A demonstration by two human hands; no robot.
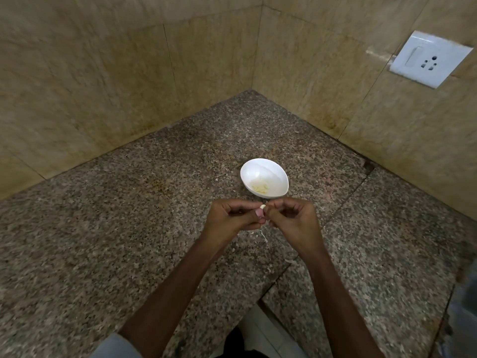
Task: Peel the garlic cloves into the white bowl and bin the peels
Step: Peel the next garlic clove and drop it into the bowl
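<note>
A white bowl (264, 177) stands on the granite counter, with a few pale peeled garlic pieces (260, 188) at its bottom. Just in front of it, my left hand (232, 218) pinches a small garlic clove (263, 207) between thumb and fingers. My right hand (291, 218) meets it from the right, fingers curled at the clove's tip. Thin white peel scraps (260, 233) lie on the counter below the hands.
The speckled granite counter (129, 228) fills a corner between beige tiled walls. A white switch and socket plate (429, 59) is on the right wall. The counter's front edge and an inner corner are at the bottom centre. Another peel scrap (290, 259) lies near the seam.
</note>
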